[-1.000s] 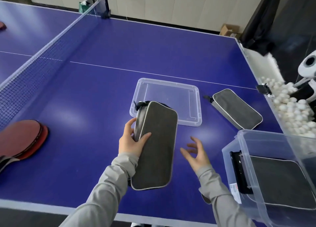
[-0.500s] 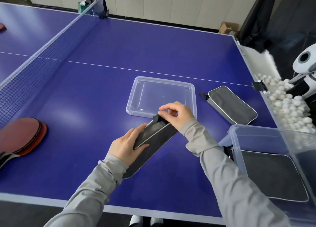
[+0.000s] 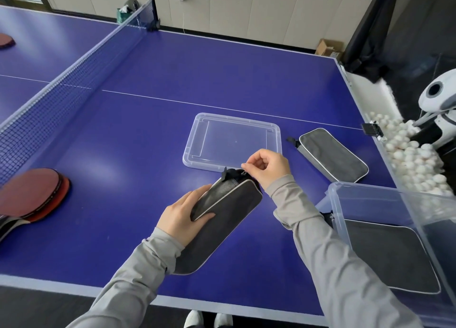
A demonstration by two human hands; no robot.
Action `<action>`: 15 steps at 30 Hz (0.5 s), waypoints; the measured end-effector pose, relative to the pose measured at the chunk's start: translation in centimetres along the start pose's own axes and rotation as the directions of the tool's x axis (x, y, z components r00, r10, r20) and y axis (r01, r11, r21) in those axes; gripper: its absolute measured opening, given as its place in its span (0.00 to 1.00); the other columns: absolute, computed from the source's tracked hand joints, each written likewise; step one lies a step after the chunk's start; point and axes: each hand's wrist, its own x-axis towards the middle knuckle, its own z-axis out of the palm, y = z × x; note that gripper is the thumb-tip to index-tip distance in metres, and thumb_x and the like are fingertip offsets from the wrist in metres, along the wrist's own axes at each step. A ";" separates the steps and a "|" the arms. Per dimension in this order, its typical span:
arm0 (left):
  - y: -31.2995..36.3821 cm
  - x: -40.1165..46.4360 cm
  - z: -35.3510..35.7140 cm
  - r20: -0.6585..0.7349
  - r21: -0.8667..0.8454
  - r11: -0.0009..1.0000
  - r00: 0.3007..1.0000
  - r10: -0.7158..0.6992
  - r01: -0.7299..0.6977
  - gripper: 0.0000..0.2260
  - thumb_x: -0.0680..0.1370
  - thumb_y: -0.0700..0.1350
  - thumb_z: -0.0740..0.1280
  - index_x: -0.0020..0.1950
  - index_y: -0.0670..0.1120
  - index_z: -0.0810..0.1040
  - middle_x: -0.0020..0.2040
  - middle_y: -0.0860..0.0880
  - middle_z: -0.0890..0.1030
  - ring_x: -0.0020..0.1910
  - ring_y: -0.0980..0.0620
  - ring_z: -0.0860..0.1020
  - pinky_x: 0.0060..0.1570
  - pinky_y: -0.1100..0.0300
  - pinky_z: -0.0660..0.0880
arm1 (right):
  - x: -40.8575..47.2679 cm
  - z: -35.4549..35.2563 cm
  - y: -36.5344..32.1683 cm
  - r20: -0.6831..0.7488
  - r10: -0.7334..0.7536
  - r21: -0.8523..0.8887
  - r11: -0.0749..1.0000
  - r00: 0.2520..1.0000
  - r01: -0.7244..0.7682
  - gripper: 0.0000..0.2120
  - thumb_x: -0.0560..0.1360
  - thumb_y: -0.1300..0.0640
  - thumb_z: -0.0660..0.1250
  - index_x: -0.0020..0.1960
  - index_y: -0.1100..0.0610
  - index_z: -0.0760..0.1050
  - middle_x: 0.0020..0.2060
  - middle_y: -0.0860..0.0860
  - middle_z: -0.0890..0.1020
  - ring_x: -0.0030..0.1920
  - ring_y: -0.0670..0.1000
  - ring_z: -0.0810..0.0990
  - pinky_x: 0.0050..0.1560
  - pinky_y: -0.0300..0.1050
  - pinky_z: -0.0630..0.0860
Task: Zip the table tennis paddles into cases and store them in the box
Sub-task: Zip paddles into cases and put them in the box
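Dark grey case [image 3: 222,219] with white piping, blue table [image 3: 197,75], red paddles [image 3: 32,192].

One camera only — worn on the person's head, looking forward and down across the blue table-tennis table [image 3: 222,75]. Both grey-sleeved arms enter close at six o'clock; the dark mesh net [image 3: 69,80] runs off toward eleven o'clock.

- Case [image 3: 222,219]: matt grey cloth.
- Lid [image 3: 232,140] and box [image 3: 385,204]: clear glossy plastic.
- Table [image 3: 172,80]: smooth, slightly shiny.
- Paddle [image 3: 29,192]: matt red rubber.
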 end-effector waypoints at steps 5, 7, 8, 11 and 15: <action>-0.1 -0.5 -1.1 -0.077 -0.029 1.000 0.997 0.010 -0.013 0.25 0.69 0.45 0.76 0.64 0.56 0.74 0.52 0.66 0.76 0.51 0.61 0.76 0.51 0.76 0.68 | -0.1 -0.5 0.9 -0.088 0.023 0.027 0.999 0.996 -0.020 0.07 0.68 0.60 0.74 0.36 0.59 0.77 0.30 0.50 0.78 0.30 0.42 0.73 0.32 0.24 0.69; 0.0 -0.7 -1.7 -0.119 -0.049 0.999 0.993 0.000 -0.006 0.26 0.68 0.44 0.77 0.63 0.56 0.74 0.50 0.69 0.76 0.48 0.65 0.76 0.50 0.79 0.67 | -0.1 -0.7 1.4 -0.101 0.032 0.042 0.999 0.994 -0.028 0.07 0.68 0.60 0.74 0.36 0.58 0.76 0.30 0.49 0.78 0.30 0.41 0.74 0.32 0.23 0.69; 0.0 -0.8 -2.1 -0.145 -0.061 0.998 0.989 -0.005 -0.004 0.26 0.67 0.44 0.77 0.63 0.56 0.75 0.49 0.70 0.75 0.47 0.67 0.75 0.50 0.79 0.67 | -0.1 -0.7 1.6 -0.101 0.039 0.047 0.998 0.994 -0.034 0.07 0.68 0.60 0.74 0.36 0.58 0.76 0.30 0.48 0.78 0.30 0.41 0.74 0.32 0.23 0.69; 0.1 -1.0 -3.1 -0.214 -0.137 0.991 0.976 -0.037 0.007 0.26 0.66 0.43 0.78 0.61 0.59 0.75 0.44 0.67 0.78 0.42 0.63 0.77 0.48 0.76 0.71 | 0.0 -0.6 2.3 -0.113 0.059 0.082 0.995 0.992 -0.050 0.07 0.68 0.60 0.74 0.36 0.58 0.76 0.29 0.48 0.77 0.30 0.42 0.74 0.31 0.24 0.70; 0.4 -0.7 -4.6 -0.276 -0.346 0.936 0.946 -0.171 0.069 0.26 0.66 0.41 0.77 0.56 0.65 0.76 0.41 0.57 0.80 0.34 0.60 0.79 0.43 0.74 0.73 | 0.0 -0.5 3.3 -0.143 0.085 0.108 0.992 0.986 -0.070 0.08 0.68 0.59 0.74 0.35 0.56 0.76 0.28 0.45 0.77 0.30 0.43 0.75 0.34 0.31 0.72</action>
